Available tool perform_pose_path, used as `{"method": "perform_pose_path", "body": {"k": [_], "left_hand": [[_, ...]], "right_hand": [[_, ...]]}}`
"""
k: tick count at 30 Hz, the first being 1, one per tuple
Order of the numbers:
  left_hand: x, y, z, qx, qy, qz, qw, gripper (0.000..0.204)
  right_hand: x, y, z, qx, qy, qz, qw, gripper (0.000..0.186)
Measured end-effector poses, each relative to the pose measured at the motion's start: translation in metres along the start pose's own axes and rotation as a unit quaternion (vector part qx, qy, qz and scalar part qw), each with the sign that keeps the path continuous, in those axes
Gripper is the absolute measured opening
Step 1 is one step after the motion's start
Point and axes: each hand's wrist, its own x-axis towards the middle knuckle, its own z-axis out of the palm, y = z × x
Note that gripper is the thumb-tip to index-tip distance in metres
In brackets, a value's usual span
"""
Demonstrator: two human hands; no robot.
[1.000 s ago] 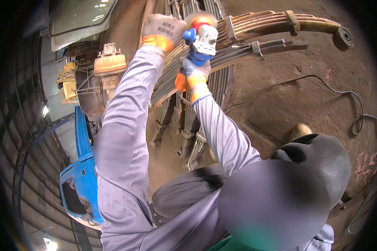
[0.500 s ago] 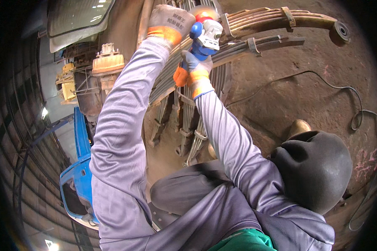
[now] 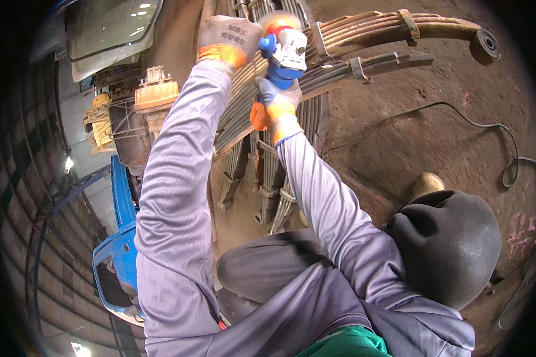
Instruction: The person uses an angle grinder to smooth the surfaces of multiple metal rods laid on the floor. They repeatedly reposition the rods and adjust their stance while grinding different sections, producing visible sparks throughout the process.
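Note:
Both my hands are on a blue and white angle grinder (image 3: 292,50) at the top middle. My left hand (image 3: 229,37), in a grey work glove with an orange cuff, is closed round its blue side handle. Lower down, my right hand (image 3: 278,95), gloved in grey and orange, wraps the rear of the grinder's body. The disc (image 3: 280,24) is red at its middle and blurred toward its edge. It lies over a bundle of rusty leaf springs (image 3: 363,30); the exact point of contact cannot be made out.
More leaf springs (image 3: 271,172) lie below, beyond my bent knee (image 3: 268,265). A dark cable (image 3: 458,116) curls over the brown floor (image 3: 399,137) at right. At left are a blue vehicle cab (image 3: 122,256), a rusty drum-shaped part (image 3: 156,95) and a glass pane (image 3: 110,27).
The grinder and both hands have shifted slightly left across the leaf springs. My grip on the tool looks the same. The background at left sits a little further right in the view.

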Motion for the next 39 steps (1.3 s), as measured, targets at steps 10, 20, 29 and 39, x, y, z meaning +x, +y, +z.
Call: {"method": "perform_pose_path", "body": {"k": [10,20,29,39], "left_hand": [[0.009,-0.009,-0.009,-0.024,-0.042,-0.022,0.999,0.019],[0.002,-0.004,0.006,-0.019,-0.019,-0.044,0.999,0.022],[-0.011,-0.006,0.006,-0.060,-0.095,-0.041,0.993,0.025],[-0.017,-0.006,0.015,-0.046,-0.055,-0.019,0.997,0.017]], "right_hand": [[0.011,-0.011,0.006,-0.040,-0.015,-0.009,0.999,0.051],[-0.001,-0.025,-0.004,-0.010,-0.075,0.000,0.997,0.046],[-0.023,-0.021,-0.008,-0.029,-0.044,0.005,0.999,0.041],[-0.028,-0.011,-0.007,-0.005,-0.024,0.025,0.999,0.049]]}}
